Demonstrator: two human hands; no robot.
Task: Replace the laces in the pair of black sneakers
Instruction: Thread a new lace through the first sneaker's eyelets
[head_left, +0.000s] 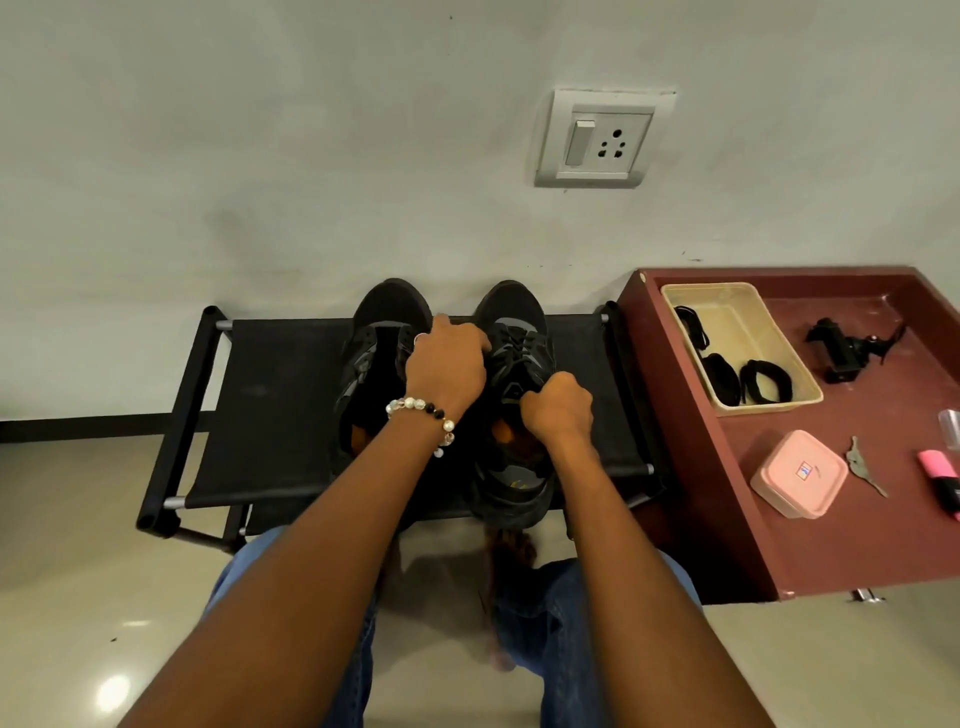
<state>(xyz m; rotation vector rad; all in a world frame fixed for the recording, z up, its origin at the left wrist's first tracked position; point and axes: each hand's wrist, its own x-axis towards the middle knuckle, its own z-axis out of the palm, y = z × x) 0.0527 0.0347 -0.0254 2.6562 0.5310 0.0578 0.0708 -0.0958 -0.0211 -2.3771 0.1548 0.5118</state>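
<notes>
Two black sneakers stand side by side, toes toward the wall, on a black fabric shoe rack (270, 395). The left sneaker (376, 364) has its tongue exposed and its eyelets look empty of lace. The right sneaker (514, 395), just beside it, carries dark lacing across its upper part.

The left hand (447, 364), with a beaded bracelet (423, 415) at the wrist, reaches over the gap between the shoes and rests on the inner side of the right sneaker, near its lacing. Its fingers (467, 335) are curled downward; whether they pinch a lace cannot be told, since the palm side is hidden. The right hand (558, 408) sits over the right sneaker's collar, closed into a loose fist at the top eyelets; what it holds, if anything, cannot be made out against the dark shoe.

To the right of the shoe rack stands a reddish-brown worktop (831, 530). On it, nearest the wall, a beige tray (727, 312) holds coiled black laces (766, 382). Nearer the person than the tray lies a pink lidded box (800, 473), with a key (860, 465) just beside it and a pink marker (943, 478) at the frame edge. A small black device (847, 348) lies to the right of the tray.
</notes>
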